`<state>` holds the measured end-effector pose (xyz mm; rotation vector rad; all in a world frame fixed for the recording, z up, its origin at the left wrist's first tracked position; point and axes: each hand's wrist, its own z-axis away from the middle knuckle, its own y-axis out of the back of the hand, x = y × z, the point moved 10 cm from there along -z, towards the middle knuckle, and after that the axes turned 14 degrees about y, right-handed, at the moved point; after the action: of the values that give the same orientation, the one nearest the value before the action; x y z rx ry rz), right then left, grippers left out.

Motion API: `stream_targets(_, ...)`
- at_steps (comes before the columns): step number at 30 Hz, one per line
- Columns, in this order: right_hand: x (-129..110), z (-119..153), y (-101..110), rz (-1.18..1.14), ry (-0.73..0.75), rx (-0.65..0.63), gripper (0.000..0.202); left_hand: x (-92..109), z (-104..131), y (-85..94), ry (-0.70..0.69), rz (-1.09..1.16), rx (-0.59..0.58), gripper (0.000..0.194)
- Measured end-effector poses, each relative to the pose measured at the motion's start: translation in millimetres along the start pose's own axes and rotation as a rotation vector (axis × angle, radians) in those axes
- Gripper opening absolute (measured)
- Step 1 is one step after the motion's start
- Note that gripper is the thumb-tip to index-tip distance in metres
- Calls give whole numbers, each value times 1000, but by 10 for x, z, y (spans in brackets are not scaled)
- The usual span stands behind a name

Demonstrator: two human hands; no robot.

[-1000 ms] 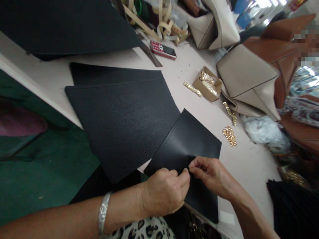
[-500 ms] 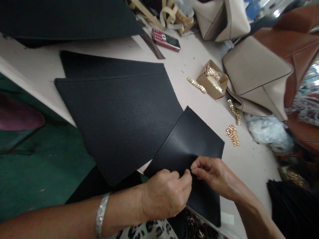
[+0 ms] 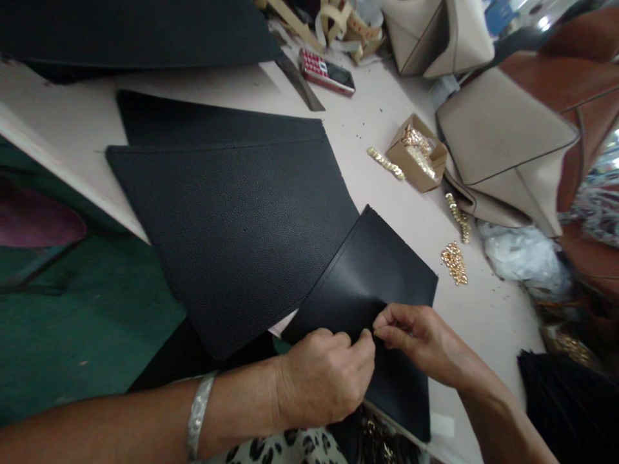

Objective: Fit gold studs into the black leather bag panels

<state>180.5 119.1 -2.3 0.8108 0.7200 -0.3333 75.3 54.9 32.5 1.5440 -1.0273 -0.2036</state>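
A smooth black leather panel (image 3: 362, 270) lies at the table's near edge, one side resting over a larger grained black leather panel (image 3: 251, 219). My left hand (image 3: 329, 374) is closed over the smooth panel's near side, its fingers curled around the panel's leather. Against its fingertips, my right hand (image 3: 406, 328) pinches thumb to forefinger just above the panel. A tiny gold-coloured bit seems to show at that pinch, too small to name. The fingertips of both hands nearly touch, and the spot between them is mostly hidden.
A small cardboard box (image 3: 418, 154) holds shiny metal pieces; a gold pile (image 3: 454, 263) and stacked gold rows (image 3: 385, 163) lie nearby. Farther back are a red phone (image 3: 327, 72), a blade (image 3: 300, 82) and beige bags (image 3: 503, 132). Black panels (image 3: 135, 32) lie at the upper left.
The view has shifted slightly. Both hands keep nearly the same place on the smooth panel, and a small gold-coloured glint now shows at the right fingertips.
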Motion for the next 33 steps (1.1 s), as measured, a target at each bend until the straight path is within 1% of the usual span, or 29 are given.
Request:
stream_targets(3, 5, 10, -6, -30, -9, 15, 17, 5, 7, -2, -1, -3, 14, 38)
stream_targets(9, -22, 39, -3, 60, 1, 74, 17, 0, 6, -8, 12, 4, 7, 38)
stream_targets(13, -4, 32, -9, 64, -8, 101, 14, 3, -2, -17, 12, 1, -10, 38)
stream_targets(16, -37, -18, 20, 134, -38, 78, 10, 3, -2, -21, 7, -3, -19, 38)
stream_targets(20, -102, -110, 96, 288, -108, 0, 7, -5, 4, -36, 2, 2, -29, 37)
stream_targets(22, -98, -150, 122, 299, -136, -25, 6, -4, 9, -40, -3, 9, -26, 35)
stream_targets(24, -65, -179, 137, 261, -149, -18, 7, -5, 12, -39, -3, 24, -19, 34)
stream_targets(26, 7, -180, 137, 162, -169, 24, 12, -16, 11, -51, 12, 41, -32, 34)
stream_targets(28, 86, -158, 103, 17, -174, 71, 19, -40, 4, -80, 39, 54, -71, 35)
stream_targets(30, 138, -117, 83, -101, -141, 121, 22, -65, -4, -103, 62, 57, -109, 35)
stream_targets(31, 153, -80, 125, -97, -109, 172, 21, -74, -7, -108, 68, 57, -122, 35)
stream_targets(32, 168, -16, 218, -35, -81, 255, 19, -79, -8, -111, 69, 57, -130, 35)
stream_targets(33, 186, 88, 358, 82, -71, 374, 17, -85, -7, -109, 70, 56, -130, 36)
